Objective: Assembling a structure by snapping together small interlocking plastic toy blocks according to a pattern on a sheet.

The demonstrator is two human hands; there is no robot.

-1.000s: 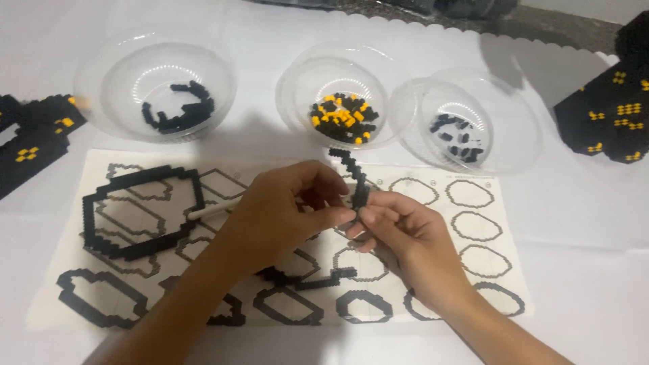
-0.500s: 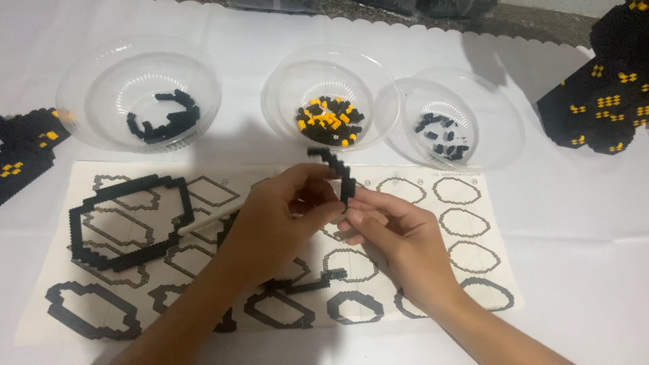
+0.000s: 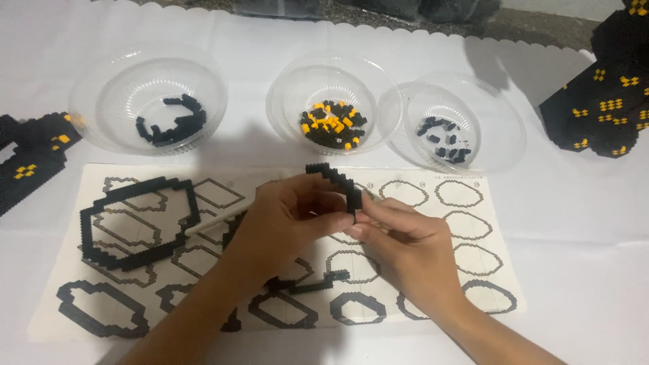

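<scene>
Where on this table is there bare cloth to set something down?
Bare cloth lies right of the printed sheet, below the black-and-yellow block model, and along the near edge at bottom left. It is crowded across the top, where three clear bowls stand close together, and mid-sheet, where the left hand and right hand pinch a black curved strip.

Three bowls (image 3: 331,101) beyond hands (image 3: 351,226)

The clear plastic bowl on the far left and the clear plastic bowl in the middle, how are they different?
The left clear plastic bowl holds only black pieces, while the middle clear plastic bowl holds black and yellow pieces mixed. The left bowl's pieces look longer and lie toward one side; the middle bowl's are small and heaped at the centre. The left bowl looks wider. Both are transparent, round and upright on the white tablecloth.
</scene>
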